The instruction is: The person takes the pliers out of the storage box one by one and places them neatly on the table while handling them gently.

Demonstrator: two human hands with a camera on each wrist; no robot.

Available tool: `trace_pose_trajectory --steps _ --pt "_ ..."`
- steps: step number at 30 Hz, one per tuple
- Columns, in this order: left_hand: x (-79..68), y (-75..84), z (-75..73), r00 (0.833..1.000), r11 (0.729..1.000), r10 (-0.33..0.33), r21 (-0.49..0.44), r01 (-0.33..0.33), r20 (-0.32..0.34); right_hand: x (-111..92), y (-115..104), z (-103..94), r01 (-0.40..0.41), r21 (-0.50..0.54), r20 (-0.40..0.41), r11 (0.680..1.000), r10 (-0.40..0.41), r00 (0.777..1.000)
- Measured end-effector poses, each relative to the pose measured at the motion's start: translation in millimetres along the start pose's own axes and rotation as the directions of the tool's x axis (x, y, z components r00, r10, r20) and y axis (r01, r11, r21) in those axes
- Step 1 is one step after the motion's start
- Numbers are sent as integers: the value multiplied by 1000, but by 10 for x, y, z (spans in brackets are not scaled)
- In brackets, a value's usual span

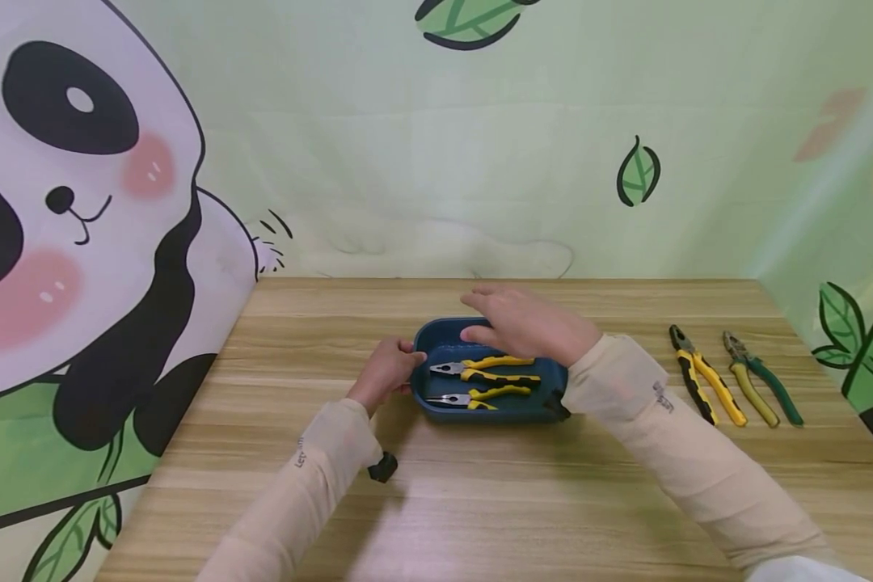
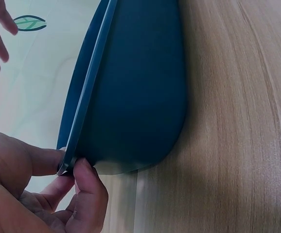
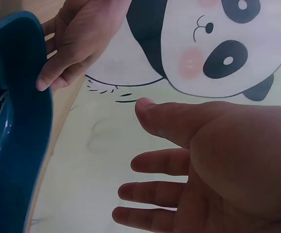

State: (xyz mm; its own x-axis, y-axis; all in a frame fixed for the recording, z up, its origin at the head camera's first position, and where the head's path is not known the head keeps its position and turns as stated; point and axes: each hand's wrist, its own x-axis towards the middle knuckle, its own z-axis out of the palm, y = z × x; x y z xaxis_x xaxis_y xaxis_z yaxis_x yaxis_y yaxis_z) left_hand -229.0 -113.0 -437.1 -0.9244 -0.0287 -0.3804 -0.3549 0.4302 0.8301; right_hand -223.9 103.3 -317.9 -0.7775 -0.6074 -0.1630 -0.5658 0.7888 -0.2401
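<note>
From the room side of the table (image 1: 480, 501), reading left to right: the left hand (image 1: 387, 372) is pinching the left end of the blue tray (image 1: 444, 330), its rim lying between thumb and fingers. The tray is sitting on the table with its long axis running left to right, directly to the right of that hand. Inside, two pliers are lying roughly parallel to that axis, noses pointing left: one broad-nosed pair (image 1: 505, 377) towards the far wall, one needle-nosed pair (image 1: 477, 396) towards the near wall. The right hand (image 1: 520, 319) is hovering above the far right part of the tray, fingers spread, gripping nothing. Well to the right of it, beyond the forearm, two more pliers are resting on the wood, noses pointing away from the person and handles slanting back: a yellow-and-black pair (image 1: 709, 375), then a green-and-olive pair (image 1: 767, 381). The governing relation: the left hand is touching the tray, while the right is standing nearer to the loose pliers. Count: one tray, two hands, four pliers showing, two inside and two outside.
</note>
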Motion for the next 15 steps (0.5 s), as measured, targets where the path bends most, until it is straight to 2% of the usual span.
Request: trace_pose_trajectory --steps 7,15 --pt "4 -10 12 1000 1000 -3 -2 3 3 75 57 83 -33 20 51 999 32 998" --pt "7 -2 10 1000 1000 -9 3 9 -2 155 85 175 -24 35 76 999 22 997"
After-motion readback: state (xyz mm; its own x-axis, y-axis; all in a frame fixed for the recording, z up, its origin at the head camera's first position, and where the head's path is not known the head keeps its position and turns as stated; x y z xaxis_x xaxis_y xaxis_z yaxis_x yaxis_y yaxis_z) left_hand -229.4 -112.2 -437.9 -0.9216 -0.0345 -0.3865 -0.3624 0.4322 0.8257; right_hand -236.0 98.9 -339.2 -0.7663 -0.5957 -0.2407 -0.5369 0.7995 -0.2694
